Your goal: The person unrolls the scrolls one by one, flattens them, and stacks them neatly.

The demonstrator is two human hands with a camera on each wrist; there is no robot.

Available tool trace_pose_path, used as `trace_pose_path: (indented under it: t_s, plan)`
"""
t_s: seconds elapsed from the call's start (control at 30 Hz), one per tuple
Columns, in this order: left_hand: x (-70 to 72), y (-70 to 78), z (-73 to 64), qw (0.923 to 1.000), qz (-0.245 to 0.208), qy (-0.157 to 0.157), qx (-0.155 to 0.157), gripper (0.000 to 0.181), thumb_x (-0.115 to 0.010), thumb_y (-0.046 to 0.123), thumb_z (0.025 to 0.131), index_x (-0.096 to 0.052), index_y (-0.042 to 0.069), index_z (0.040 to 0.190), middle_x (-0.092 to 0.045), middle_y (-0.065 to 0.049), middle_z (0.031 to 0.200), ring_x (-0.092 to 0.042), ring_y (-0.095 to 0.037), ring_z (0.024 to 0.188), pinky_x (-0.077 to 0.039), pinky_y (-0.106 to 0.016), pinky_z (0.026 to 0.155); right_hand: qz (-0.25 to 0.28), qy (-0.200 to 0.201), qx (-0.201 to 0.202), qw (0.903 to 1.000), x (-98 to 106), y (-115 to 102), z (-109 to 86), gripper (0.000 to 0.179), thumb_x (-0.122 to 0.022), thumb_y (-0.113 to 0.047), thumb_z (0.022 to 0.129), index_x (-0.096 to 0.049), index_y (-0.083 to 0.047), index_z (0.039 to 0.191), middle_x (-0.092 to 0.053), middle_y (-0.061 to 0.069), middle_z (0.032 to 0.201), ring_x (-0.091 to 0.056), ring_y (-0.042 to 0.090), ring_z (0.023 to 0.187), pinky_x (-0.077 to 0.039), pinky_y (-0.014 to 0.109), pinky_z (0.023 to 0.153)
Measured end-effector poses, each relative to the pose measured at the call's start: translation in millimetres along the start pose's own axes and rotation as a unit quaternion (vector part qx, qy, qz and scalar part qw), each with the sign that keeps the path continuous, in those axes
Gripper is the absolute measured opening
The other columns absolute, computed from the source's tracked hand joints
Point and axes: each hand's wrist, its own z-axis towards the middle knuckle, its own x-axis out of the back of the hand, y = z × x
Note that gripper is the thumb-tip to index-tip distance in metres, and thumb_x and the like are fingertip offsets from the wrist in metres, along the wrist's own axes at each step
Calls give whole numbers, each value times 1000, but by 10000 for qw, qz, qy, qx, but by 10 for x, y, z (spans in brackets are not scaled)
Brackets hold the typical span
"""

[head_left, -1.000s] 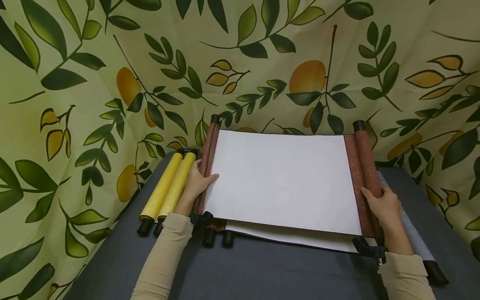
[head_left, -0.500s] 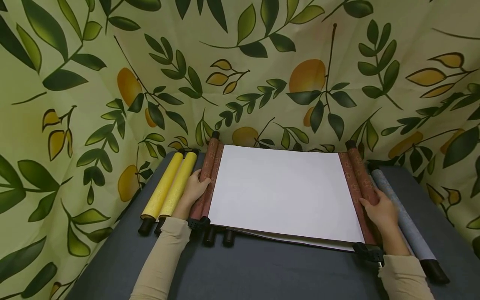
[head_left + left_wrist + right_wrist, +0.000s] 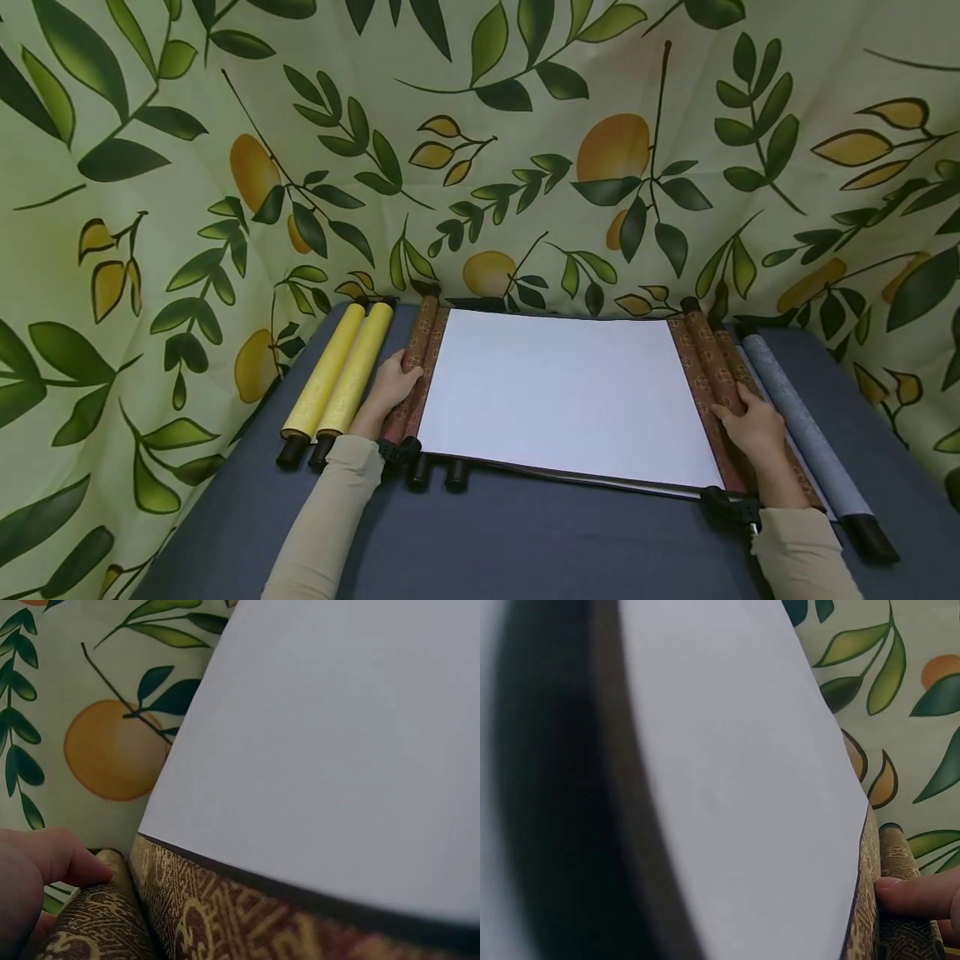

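Observation:
A partly unrolled hanging scroll (image 3: 562, 396) with blank white paper and reddish-brown patterned ends lies across the middle of the head view. My left hand (image 3: 392, 383) grips its left roller, while the right hand (image 3: 757, 425) holds the right one. In the left wrist view, the thumb side of the left hand (image 3: 45, 862) rests on the brocade roller (image 3: 97, 919). The right wrist view shows the right hand's thumb (image 3: 911, 896) against the other roller (image 3: 900, 855). Underneath is a second brown scroll; its black knobs (image 3: 456, 475) and right roller (image 3: 729, 354) show, the rest is hidden.
Two rolled yellow scrolls (image 3: 352, 367) lie side by side at the left. To the right lies a rolled blue-grey scroll (image 3: 810, 425) with a black knob. A dark grey cloth (image 3: 570, 546) covers the table. Leaf-and-fruit printed fabric (image 3: 480, 167) hangs behind and at the sides.
Both hands have lowered the held scroll onto or close over the one beneath. Its far edge has dropped and the gap at its near edge has narrowed. The lower scroll's right roller now shows.

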Motion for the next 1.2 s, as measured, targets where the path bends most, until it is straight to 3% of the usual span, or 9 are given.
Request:
trace_pose_path:
  t_s: [0.1, 0.33, 0.67, 0.97, 1.2]
  plan:
    - [-2, -19, 15, 9999, -39, -73, 68, 66, -47, 13, 95, -17, -14, 148, -42, -37, 141, -52, -46, 124, -49, -52, 98, 22, 41, 129, 9999, -8, 17, 13, 70, -52, -17, 96, -14, 9, 149, -19, 41, 148, -20, 60, 136, -25, 67, 110]
    - [5, -63, 13, 9993, -194, -285, 143, 65, -45, 11, 96, -16, -12, 149, -39, -36, 144, -47, -46, 129, -46, -53, 101, -10, -82, 243, 9997, -61, 68, 23, 68, -53, -15, 96, -16, 10, 148, -21, 41, 147, -22, 60, 134, -26, 65, 111]
    - [-11, -119, 12, 9982, -265, -509, 163, 66, -42, 10, 97, -10, -12, 150, -20, -35, 155, -23, -47, 144, -30, -57, 115, -184, 206, 377, 9989, -142, 76, 38, 63, -55, -10, 93, -26, 12, 144, -30, 43, 141, -29, 60, 130, -24, 65, 111]
    - [-38, -95, -23, 9959, -503, -749, 93, 66, -40, 6, 96, -6, -11, 151, -16, -34, 156, -21, -46, 145, -29, -57, 116, -192, 81, 254, 9995, -126, 79, 22, 63, -53, -11, 93, -25, 11, 145, -28, 44, 142, -27, 60, 131, -28, 66, 109]
    - [-54, -120, -17, 9959, -345, -818, 161, 64, -40, 6, 98, -9, -7, 152, -14, -31, 158, -22, -45, 145, -32, -55, 113, -146, -120, 66, 9998, -90, 64, -23, 64, -50, -10, 94, -20, 9, 147, -23, 44, 145, -23, 62, 133, -28, 68, 108]
